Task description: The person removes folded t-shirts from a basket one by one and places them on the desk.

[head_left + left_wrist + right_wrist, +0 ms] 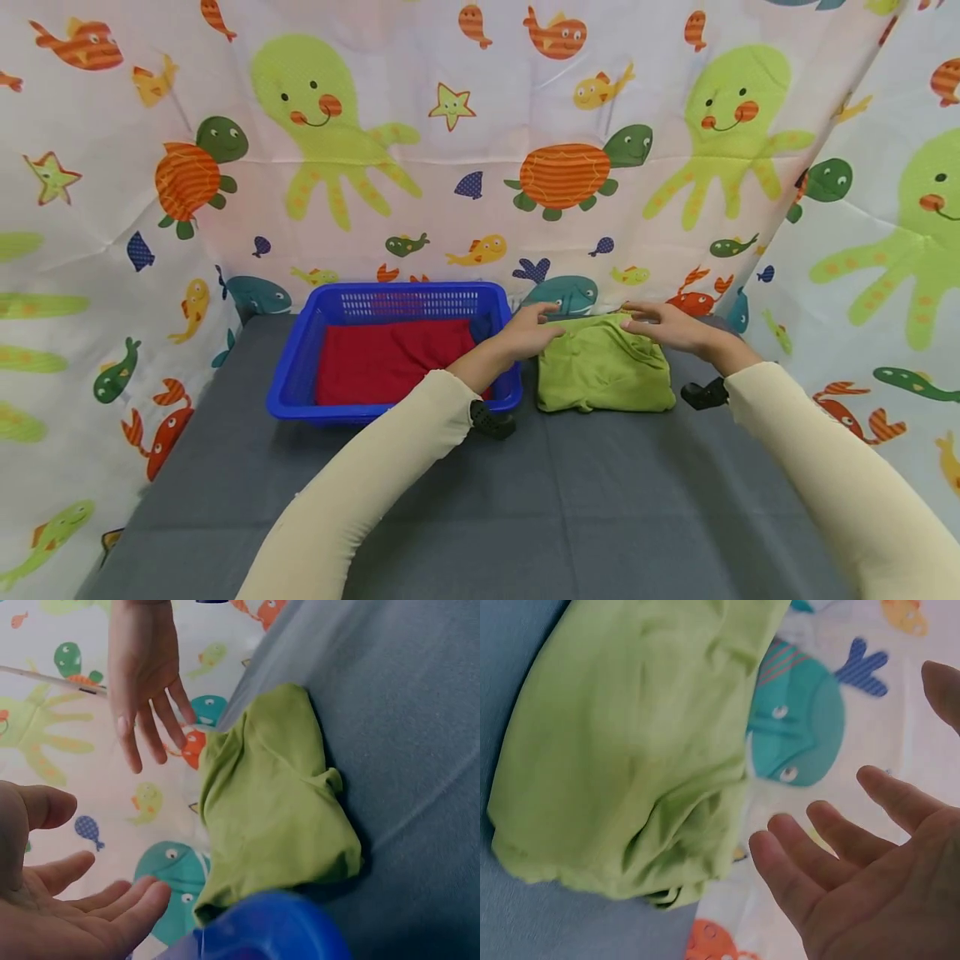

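Observation:
A folded lime-green cloth [604,371], perhaps a garment, lies on the grey table cover to the right of the basket. Above its far left corner is my left hand [527,332], fingers spread and relaxed, holding nothing. My right hand [670,327] hovers over the far right part of the cloth, its fingers loosely extended. In the left wrist view both hands appear apart from the green cloth [274,795]. The right wrist view shows the right hand's fingers [795,855] beside the cloth [622,750], with a gap between them.
A blue plastic basket [281,387] stands on the left, under my left forearm. Inside lies folded red cloth [382,358] with a dark blue piece [481,327] at its right. A sea-animal print curtain [435,167] rises behind and beside the grey table cover [585,500].

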